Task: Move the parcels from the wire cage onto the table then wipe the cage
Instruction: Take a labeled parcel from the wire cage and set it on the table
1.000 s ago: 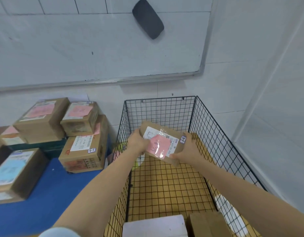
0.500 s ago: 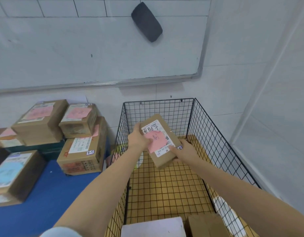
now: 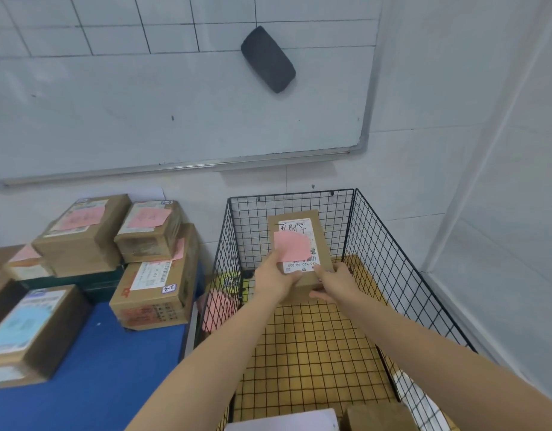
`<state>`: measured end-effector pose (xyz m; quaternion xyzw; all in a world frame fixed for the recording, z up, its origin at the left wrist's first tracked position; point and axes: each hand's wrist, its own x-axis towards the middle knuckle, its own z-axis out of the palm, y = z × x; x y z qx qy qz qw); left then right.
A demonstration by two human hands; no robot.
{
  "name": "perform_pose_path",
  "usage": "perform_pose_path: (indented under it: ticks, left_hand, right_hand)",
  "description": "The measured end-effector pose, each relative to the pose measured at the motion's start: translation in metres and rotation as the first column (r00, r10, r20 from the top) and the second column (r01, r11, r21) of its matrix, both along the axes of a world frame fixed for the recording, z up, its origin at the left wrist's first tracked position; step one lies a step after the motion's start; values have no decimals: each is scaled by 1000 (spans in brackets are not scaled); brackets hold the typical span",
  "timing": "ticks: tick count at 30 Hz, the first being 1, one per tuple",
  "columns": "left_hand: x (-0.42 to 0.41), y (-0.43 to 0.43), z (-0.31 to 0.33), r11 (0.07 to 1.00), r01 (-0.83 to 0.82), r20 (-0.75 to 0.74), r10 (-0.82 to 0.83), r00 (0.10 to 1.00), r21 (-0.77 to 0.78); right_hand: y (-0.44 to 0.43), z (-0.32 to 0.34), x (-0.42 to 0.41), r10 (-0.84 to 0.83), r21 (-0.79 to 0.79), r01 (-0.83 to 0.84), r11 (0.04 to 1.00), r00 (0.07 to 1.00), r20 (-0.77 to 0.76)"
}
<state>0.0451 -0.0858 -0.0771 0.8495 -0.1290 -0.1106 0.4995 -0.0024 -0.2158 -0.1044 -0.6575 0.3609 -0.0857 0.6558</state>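
A small brown parcel (image 3: 302,241) with a white label and a pink note is held up inside the black wire cage (image 3: 389,256), its long side pointing away from me. My left hand (image 3: 273,279) grips its near left corner. My right hand (image 3: 333,283) grips its near right end from below. Two more parcels lie at the cage's near end, a white one (image 3: 287,419) and a brown one (image 3: 377,416). The blue table (image 3: 91,368) stands left of the cage.
Stacked brown parcels (image 3: 150,262) fill the table's back and left side. A whiteboard (image 3: 175,104) with a dark eraser (image 3: 267,59) hangs on the wall behind. A white wall closes the right side. Something pink and yellow lies beyond the cage's left wall.
The parcel has turned from lying crosswise to pointing lengthwise away from me and has risen a little. Both hands have shifted to its near end. My head has tilted up slightly.
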Motion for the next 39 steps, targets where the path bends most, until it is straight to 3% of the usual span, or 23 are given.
perform_pose_path:
  ticks: [4, 10, 19, 23, 26, 29, 39]
  left_hand:
    - [-2, -1, -2, 997, -64, -17, 63, 998, -36]
    - [-4, 1, 4, 983, -162, -59, 157, 986, -88]
    - [-6, -5, 9, 954, -277, -141, 260, 955, -116]
    - [-2, -4, 13, 935, -315, -220, 277, 935, -164]
    - [3, -3, 19, 943, -313, -190, 289, 938, -115]
    - [5, -2, 28, 934, -330, -220, 296, 930, -137]
    - [8, 24, 80, 900, -297, -217, 236, 947, -318]
  right_hand:
    - [3, 6, -5, 39, -26, -39, 999, 999, 0]
    - [-7, 16, -14, 163, -341, -182, 922, 983, -84]
    - [-4, 23, -19, 213, -384, -232, 894, 973, -93]
    - [-7, 25, -24, 298, -497, -309, 811, 949, -103]
    - [-13, 29, -27, 332, -661, -351, 663, 929, -160]
    - [-16, 35, -29, 338, -715, -364, 597, 922, -187]
    - [-1, 67, -49, 337, -723, -310, 618, 935, -112]
